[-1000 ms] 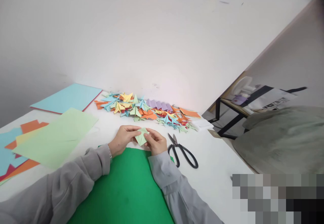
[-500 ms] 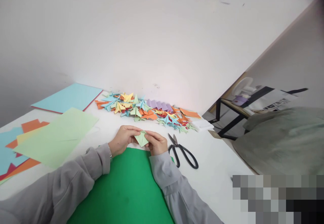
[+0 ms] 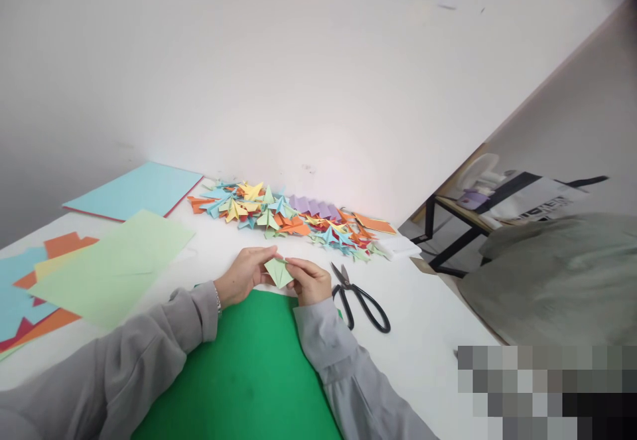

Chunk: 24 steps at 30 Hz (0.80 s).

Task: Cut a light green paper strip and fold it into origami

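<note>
A small light green folded paper with crease lines is held up between my two hands, above the far edge of a green mat. My right hand pinches its right side between thumb and fingers. Around its left side, my left hand is closed, with the index finger at the upper left edge; some of its fingers are behind the paper. Black-handled scissors lie just right of my right hand, blades pointing away.
Along the wall lies a heap of small folded paper planes in several colours. Large green sheets and coloured scraps are at the left, blue sheets behind them. A white flat object sits at the right end of the heap.
My left index finger has lifted slightly off the top of the folded paper, so more of its upper edge shows. The right hand keeps its pinch; the view has shifted a little.
</note>
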Tool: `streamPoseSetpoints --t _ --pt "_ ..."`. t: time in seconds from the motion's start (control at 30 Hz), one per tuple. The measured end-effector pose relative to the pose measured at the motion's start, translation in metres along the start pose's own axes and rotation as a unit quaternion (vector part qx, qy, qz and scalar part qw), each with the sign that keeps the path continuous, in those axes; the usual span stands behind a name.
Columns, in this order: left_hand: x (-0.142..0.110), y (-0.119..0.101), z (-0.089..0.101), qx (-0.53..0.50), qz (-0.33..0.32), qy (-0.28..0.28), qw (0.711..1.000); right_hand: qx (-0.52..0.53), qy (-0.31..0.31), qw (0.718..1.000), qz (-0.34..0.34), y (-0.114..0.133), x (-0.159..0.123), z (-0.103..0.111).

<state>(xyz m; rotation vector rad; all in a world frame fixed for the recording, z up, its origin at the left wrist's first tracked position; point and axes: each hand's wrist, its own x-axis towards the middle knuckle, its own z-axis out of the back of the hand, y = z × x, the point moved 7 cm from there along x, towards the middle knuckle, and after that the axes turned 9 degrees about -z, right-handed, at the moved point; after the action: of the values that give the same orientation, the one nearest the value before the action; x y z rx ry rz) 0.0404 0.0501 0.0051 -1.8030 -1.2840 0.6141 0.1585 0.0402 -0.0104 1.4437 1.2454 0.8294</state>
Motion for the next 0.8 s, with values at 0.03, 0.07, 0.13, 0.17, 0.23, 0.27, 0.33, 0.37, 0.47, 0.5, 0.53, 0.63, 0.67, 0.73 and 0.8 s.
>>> streamPoseSetpoints --t 0.03,0.07,0.13,0.17,0.23,0.27,0.33,0.37,0.47,0.5,0.53,0.63,0.67,0.73,0.8 --pt "0.000 0.001 -0.002 0.016 0.002 0.012 1.000 -0.017 0.000 1.000 0.013 0.002 -0.002 -0.001" --pt "-0.001 0.001 -0.002 0.034 0.003 0.020 0.999 -0.032 -0.001 0.999 0.026 0.005 -0.004 -0.002" --pt "-0.001 0.002 -0.002 0.067 0.004 0.024 0.997 -0.054 -0.004 0.997 0.050 0.009 -0.007 -0.003" --pt "-0.002 0.001 -0.002 0.078 0.003 0.021 0.997 -0.060 -0.005 0.996 0.058 0.010 -0.008 -0.003" --pt "-0.001 0.001 0.000 0.091 -0.005 0.014 0.996 -0.061 -0.004 0.996 0.070 0.011 -0.009 -0.004" --pt "-0.001 0.000 0.001 0.095 -0.010 0.009 0.995 -0.058 0.000 0.996 0.072 0.011 -0.008 -0.004" --pt "0.000 0.000 0.005 0.106 -0.022 -0.004 0.994 -0.052 0.005 0.996 0.067 0.009 -0.007 -0.004" --pt "0.001 0.000 0.006 0.111 -0.028 -0.009 0.993 -0.050 0.007 0.997 0.061 0.008 -0.006 -0.004" --pt "0.002 0.000 0.009 0.119 -0.045 -0.013 0.992 -0.043 0.016 0.998 0.043 0.005 -0.005 -0.003" --pt "0.002 0.000 0.009 0.121 -0.050 -0.012 0.991 -0.037 0.023 0.998 0.038 0.004 -0.005 -0.004" --pt "0.002 0.000 0.010 0.122 -0.053 -0.013 0.991 -0.030 0.032 0.998 0.034 0.004 -0.004 -0.004" --pt "0.003 -0.001 0.012 0.127 -0.057 -0.024 0.990 -0.001 0.067 0.998 0.020 0.003 -0.004 -0.008" --pt "0.003 -0.002 0.012 0.130 -0.058 -0.028 0.989 0.000 0.067 0.998 0.019 0.003 -0.004 -0.008" --pt "0.003 -0.003 0.013 0.141 -0.059 -0.032 0.988 -0.023 0.047 0.998 0.028 0.005 -0.005 -0.008" --pt "0.003 -0.004 0.013 0.157 -0.062 -0.040 0.985 -0.055 0.024 0.997 0.047 0.007 -0.007 -0.007"
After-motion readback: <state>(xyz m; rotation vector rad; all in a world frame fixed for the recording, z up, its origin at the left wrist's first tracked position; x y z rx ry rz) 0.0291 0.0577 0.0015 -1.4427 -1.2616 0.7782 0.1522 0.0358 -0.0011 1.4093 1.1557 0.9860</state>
